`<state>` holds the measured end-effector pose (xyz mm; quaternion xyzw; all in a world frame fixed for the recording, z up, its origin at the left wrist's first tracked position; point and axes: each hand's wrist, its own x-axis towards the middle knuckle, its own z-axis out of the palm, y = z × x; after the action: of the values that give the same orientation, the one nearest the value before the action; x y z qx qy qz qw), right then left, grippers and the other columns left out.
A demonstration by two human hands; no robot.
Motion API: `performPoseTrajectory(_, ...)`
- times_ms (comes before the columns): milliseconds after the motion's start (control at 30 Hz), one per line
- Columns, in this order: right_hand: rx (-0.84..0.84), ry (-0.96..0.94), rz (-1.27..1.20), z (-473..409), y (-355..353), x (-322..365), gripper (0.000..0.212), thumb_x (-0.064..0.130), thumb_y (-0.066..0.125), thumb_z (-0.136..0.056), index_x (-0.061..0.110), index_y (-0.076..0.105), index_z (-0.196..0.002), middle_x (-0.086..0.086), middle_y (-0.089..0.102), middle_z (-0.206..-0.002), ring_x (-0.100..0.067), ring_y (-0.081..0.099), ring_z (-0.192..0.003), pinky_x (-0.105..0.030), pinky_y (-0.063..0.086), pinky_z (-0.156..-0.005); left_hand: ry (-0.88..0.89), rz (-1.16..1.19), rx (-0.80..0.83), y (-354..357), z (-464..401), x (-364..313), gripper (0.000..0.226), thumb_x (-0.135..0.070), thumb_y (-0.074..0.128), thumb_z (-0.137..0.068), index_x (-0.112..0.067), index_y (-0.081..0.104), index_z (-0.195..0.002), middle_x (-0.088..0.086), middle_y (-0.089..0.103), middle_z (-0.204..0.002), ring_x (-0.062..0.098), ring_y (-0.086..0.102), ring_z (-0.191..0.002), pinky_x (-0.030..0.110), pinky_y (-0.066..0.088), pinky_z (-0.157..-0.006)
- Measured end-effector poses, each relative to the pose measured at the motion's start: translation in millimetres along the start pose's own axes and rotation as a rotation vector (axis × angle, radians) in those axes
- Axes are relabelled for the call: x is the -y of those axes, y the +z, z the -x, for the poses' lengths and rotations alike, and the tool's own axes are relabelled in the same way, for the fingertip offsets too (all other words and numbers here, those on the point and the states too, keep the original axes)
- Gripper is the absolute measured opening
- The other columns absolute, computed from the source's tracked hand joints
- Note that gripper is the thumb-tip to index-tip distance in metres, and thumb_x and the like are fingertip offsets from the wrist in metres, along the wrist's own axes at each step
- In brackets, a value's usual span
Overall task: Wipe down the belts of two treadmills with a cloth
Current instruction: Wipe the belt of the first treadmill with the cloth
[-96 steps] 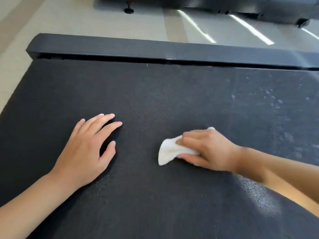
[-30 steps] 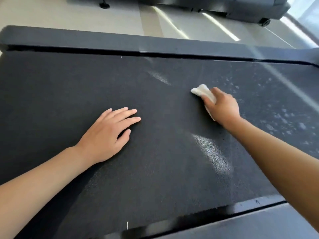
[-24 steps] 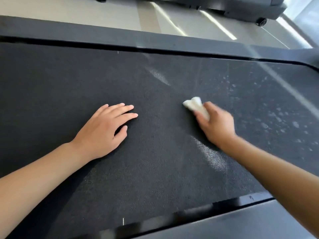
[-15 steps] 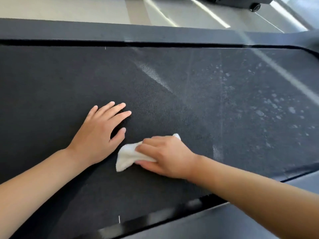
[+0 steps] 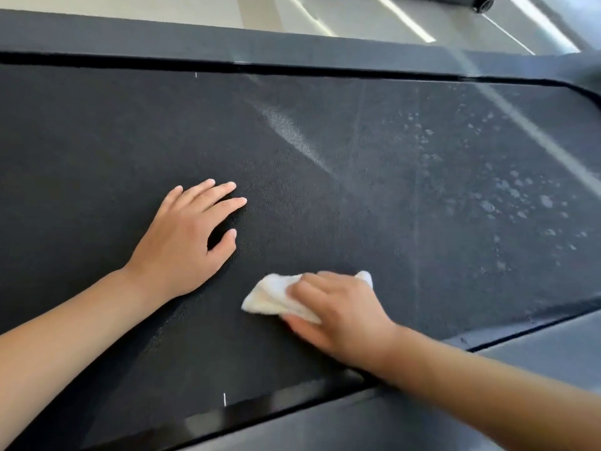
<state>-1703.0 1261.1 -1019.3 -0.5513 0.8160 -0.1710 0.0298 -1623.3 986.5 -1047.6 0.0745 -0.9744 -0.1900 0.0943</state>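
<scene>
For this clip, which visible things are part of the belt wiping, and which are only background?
In the job:
- belt, pale spots at its right
- cloth
- right hand, gripping the cloth
- left hand, flat on the belt

Background:
- side rails
- floor
- other machine's foot

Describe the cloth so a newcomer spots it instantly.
Start at the wide black treadmill belt that fills the view. Near its closer edge, the right hand grips a small crumpled white cloth. It is the only white thing on the belt; the left hand lies bare.
</scene>
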Motion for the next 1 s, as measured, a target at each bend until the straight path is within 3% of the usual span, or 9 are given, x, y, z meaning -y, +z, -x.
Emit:
performPoseTrajectory(100,0.123,-0.252,-0.018,3.2,11.9,26.1,0.031,0.040,0.054,-0.104,0.012,0.067,-0.098,-0.001,0.058,-0.087,-0.023,0.054,-0.075,-0.035,0.040,-0.061,0.002,-0.008,0.008,0.5,1.2,0.5,0.055,-0.043,0.041,-0.098,-0.028,0.055,-0.149,-0.006,0.043,-0.163,0.024,0.034,-0.155,0.057,0.023,-0.125)
performPoseTrajectory(200,0.111,-0.251,0.035,10.8,-1.0,-2.5,0.030,0.039,0.056,-0.103,0.012,0.069,-0.101,0.000,0.061,-0.089,-0.021,0.055,-0.076,-0.028,0.023,-0.062,0.008,-0.017,0.027,-1.3,0.5,0.0,0.056,-0.043,0.039,-0.099,-0.027,0.053,-0.151,-0.005,0.042,-0.164,0.025,0.032,-0.156,0.057,0.022,-0.126)
performPoseTrajectory(333,-0.032,0.065,0.074,38.5,-33.3,-88.5,0.039,0.049,0.055,-0.100,0.012,0.065,-0.103,-0.001,0.065,-0.091,-0.027,0.063,-0.081,-0.033,0.044,-0.066,-0.003,-0.041,0.013,0.5,0.6,-4.4,0.058,-0.044,0.037,-0.098,-0.023,0.054,-0.150,-0.001,0.043,-0.163,0.027,0.033,-0.155,0.059,0.023,-0.124)
performPoseTrajectory(467,-0.167,0.458,0.207,45.5,-58.7,-142.9,0.044,0.058,0.046,-0.095,0.017,0.057,-0.101,0.001,0.063,-0.085,-0.032,0.061,-0.074,-0.036,0.044,-0.059,-0.006,-0.057,-0.008,1.6,0.0,-8.7,0.058,-0.041,0.039,-0.096,-0.020,0.056,-0.147,0.002,0.046,-0.161,0.029,0.036,-0.153,0.059,0.023,-0.123)
performPoseTrajectory(567,-0.141,0.317,0.163,42.6,-42.0,-93.4,0.037,0.052,0.053,-0.095,0.016,0.059,-0.096,0.000,0.063,-0.084,-0.029,0.062,-0.075,-0.035,0.041,-0.063,-0.002,-0.068,-0.012,0.5,-0.7,-9.7,0.058,-0.040,0.040,-0.095,-0.020,0.056,-0.147,0.002,0.047,-0.160,0.030,0.037,-0.152,0.059,0.024,-0.122)
performPoseTrajectory(667,0.044,-0.080,0.002,37.3,-10.6,-3.6,0.030,0.043,0.059,-0.099,0.013,0.064,-0.097,0.000,0.061,-0.088,-0.024,0.058,-0.077,-0.031,0.030,-0.063,0.003,-0.086,-0.012,1.6,-1.4,-11.0,0.058,-0.039,0.039,-0.096,-0.018,0.056,-0.147,0.004,0.047,-0.160,0.032,0.038,-0.151,0.060,0.025,-0.121)
performPoseTrajectory(767,0.258,-0.392,-0.076,29.6,3.9,35.3,0.026,0.037,0.055,-0.104,0.012,0.062,-0.103,-0.004,0.057,-0.092,-0.026,0.052,-0.079,-0.039,0.041,-0.065,-0.004,-0.088,-0.007,1.9,-1.1,-12.5,0.058,-0.038,0.039,-0.096,-0.017,0.056,-0.146,0.004,0.047,-0.160,0.033,0.037,-0.152,0.061,0.025,-0.121)
performPoseTrajectory(867,0.229,-0.400,-0.054,26.3,-1.6,6.8,0.031,0.039,0.053,-0.105,0.010,0.064,-0.106,-0.005,0.058,-0.095,-0.025,0.052,-0.081,-0.042,0.046,-0.068,-0.009,-0.087,0.016,0.1,-1.8,-12.8,0.059,-0.039,0.037,-0.095,-0.017,0.055,-0.147,0.004,0.046,-0.160,0.032,0.036,-0.152,0.062,0.025,-0.121)
performPoseTrajectory(1000,0.035,-0.109,-0.006,20.3,-23.2,-66.7,0.032,0.044,0.058,-0.100,0.013,0.062,-0.105,0.000,0.061,-0.092,-0.023,0.059,-0.083,-0.036,0.047,-0.067,-0.002,-0.090,0.026,-3.7,-5.8,-11.3,0.058,-0.041,0.037,-0.096,-0.017,0.056,-0.145,0.003,0.047,-0.158,0.033,0.038,-0.149,0.063,0.029,-0.119)
